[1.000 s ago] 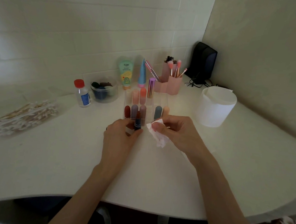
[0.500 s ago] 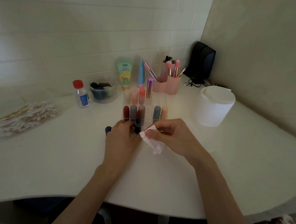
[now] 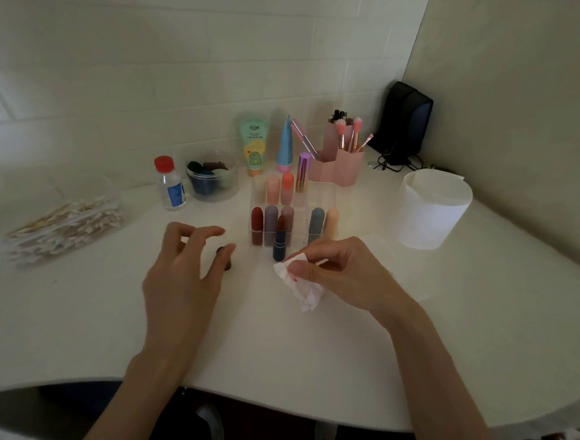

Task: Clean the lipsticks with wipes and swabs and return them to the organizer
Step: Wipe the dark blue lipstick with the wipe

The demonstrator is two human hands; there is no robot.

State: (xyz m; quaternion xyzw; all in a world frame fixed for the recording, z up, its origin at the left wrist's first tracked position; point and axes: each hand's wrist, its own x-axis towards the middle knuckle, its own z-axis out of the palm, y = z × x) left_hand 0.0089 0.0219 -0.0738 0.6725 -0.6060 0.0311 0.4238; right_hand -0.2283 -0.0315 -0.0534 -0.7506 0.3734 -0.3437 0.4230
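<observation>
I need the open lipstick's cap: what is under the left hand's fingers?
A small dark object, possibly a cap, lies beneath the left hand; the thumb covers part of it, so its shape is unclear.

I see one uncapped lipstick (image 3: 279,245), its case dark blue and its bullet dark red, standing upright on the table just in front of the clear organizer (image 3: 321,196). Capped lipsticks (image 3: 271,218) stand upright in its two rows. The right hand (image 3: 343,275) pinches a crumpled white wipe (image 3: 306,289) stained red, and the swabs (image 3: 65,228) lie heaped far left
</observation>
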